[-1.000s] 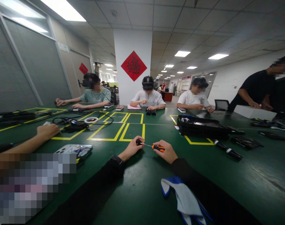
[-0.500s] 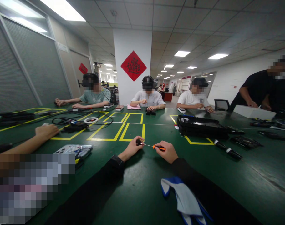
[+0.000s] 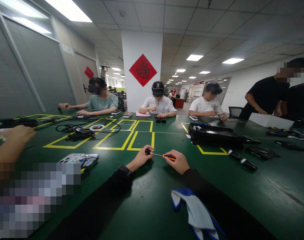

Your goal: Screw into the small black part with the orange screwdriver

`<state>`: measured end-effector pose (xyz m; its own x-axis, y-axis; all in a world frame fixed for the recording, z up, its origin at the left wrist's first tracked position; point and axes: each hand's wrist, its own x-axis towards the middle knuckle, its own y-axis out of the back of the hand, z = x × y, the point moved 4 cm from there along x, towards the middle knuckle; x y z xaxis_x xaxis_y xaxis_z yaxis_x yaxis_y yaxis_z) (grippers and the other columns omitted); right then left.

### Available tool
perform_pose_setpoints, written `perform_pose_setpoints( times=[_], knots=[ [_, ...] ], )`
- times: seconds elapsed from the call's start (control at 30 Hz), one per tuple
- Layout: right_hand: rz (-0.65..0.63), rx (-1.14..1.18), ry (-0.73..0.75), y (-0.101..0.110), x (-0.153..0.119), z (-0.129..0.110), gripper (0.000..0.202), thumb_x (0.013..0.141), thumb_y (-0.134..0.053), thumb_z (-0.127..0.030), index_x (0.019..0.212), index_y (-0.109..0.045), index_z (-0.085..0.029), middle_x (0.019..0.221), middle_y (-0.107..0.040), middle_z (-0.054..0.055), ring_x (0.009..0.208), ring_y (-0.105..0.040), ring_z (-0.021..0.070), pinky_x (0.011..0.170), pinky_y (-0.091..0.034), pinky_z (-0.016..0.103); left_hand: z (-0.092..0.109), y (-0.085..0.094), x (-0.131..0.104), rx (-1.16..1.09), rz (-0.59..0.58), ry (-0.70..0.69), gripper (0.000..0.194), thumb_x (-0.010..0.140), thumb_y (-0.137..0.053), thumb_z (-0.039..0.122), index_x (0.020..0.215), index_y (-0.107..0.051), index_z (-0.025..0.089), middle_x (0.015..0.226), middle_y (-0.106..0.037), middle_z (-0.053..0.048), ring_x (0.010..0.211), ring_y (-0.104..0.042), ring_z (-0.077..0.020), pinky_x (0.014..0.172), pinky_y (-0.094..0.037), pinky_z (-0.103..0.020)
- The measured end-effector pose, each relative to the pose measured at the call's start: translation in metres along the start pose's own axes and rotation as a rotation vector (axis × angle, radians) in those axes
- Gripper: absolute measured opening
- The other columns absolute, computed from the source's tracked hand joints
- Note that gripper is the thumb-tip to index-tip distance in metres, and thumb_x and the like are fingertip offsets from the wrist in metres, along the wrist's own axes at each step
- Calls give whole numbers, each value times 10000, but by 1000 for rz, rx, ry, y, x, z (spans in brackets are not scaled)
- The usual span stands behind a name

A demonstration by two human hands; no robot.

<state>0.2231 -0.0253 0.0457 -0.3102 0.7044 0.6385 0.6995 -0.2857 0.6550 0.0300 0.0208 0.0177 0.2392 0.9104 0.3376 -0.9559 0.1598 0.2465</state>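
My left hand (image 3: 141, 158) rests on the green table (image 3: 152, 200) and pinches a small black part (image 3: 147, 152) between its fingertips. My right hand (image 3: 178, 162) grips an orange-handled screwdriver (image 3: 169, 156); its thin shaft points left with the tip at the black part. Both forearms are in black sleeves and lie on the table. A blue-and-white glove (image 3: 195, 211) lies under my right forearm.
A black tray (image 3: 214, 135) and black tools (image 3: 242, 160) sit to the right. A phone-like device (image 3: 79, 159) lies to the left beside a neighbour's arm (image 3: 11, 140). Cables and a tape roll (image 3: 97, 127) lie farther back. Several people sit or stand around the table.
My right hand has closed further over the screwdriver handle, so less orange shows. The neighbour's hand at the left has drawn back leftward. The standing person at the right has shifted left.
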Motion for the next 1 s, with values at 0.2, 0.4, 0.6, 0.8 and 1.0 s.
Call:
perform_pose_setpoints(
  times=[0.2, 0.4, 0.6, 0.8, 1.0],
  knots=[
    [-35, -42, -86, -6, 0, 15, 189, 750, -538, -367, 849, -623, -230, 765, -586, 26, 698, -523, 145, 669, -413, 271, 5, -1, -2, -17, 8, 3, 285, 636, -546, 137, 915, -497, 176, 739, -546, 19, 641, -513, -91, 620, -405, -216],
    [-73, 20, -72, -12, -1, 20, 166, 729, -574, -342, 835, -615, -222, 751, -591, 23, 739, -512, 157, 682, -407, 283, 6, 0, -2, 14, 32, -9, 266, 634, -595, 222, 884, -512, 183, 725, -550, 29, 631, -510, -99, 626, -402, -224],
    [-113, 91, -114, -17, -2, 25, 261, 696, -607, -345, 915, -588, -204, 791, -557, 17, 717, -512, 136, 670, -415, 268, 9, 0, -2, 51, 54, 2, 222, 669, -571, 291, 858, -536, 179, 741, -561, 13, 645, -510, -118, 598, -392, -225],
    [-132, 55, -66, -14, 0, 20, 222, 830, -424, -304, 798, -611, -188, 764, -566, 28, 777, -496, 142, 726, -391, 278, 4, 1, 1, 64, 78, -12, 217, 664, -576, 286, 851, -547, 180, 792, -572, 7, 736, -527, -129, 704, -387, -246],
    [-136, 1, -31, -16, 1, 21, 127, 779, -502, -252, 732, -594, -177, 739, -569, 30, 761, -479, 150, 710, -371, 277, 0, 1, 2, 53, 69, 8, 237, 670, -567, 305, 864, -537, 172, 790, -562, 3, 729, -521, -128, 683, -385, -238]
  ],
)
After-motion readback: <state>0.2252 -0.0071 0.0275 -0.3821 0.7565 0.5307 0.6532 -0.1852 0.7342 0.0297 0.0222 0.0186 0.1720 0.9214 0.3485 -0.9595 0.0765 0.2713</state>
